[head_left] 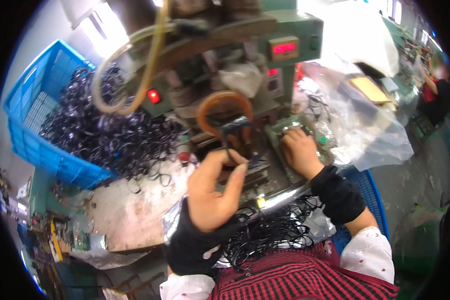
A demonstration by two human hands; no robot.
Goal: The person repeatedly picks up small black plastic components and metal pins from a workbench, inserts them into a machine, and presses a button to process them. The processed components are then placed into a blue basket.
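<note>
the left hand [212, 195] sits near the hub of the view, toward seven o'clock, its thumb and forefinger pinched together on a dark strip [226, 143], which stands just off the centre toward twelve, before the machine's orange ring [225, 95]. the right hand [300, 155] lies at three o'clock with bent fingers over a worn green box [281, 131], just beside a green button [323, 140]; whether those fingers are closed on anything i cannot tell. both wrists wear black cuffs. at one o'clock a green housing [305, 37] carries a lit red display [285, 48]. at ten o'clock a tilted blue crate [55, 152] holds a heap of shiny dark loops [102, 125], which spills over its near side onto the pale surface [135, 215] at eight. more black loops [270, 232] lie in a tangle between five and six o'clock, just above the red checked apron [280, 277]. clear plastic sheeting [385, 145] spreads at three, beyond the right hand, and a co-worker [437, 97] is at work farther off at two.
</note>
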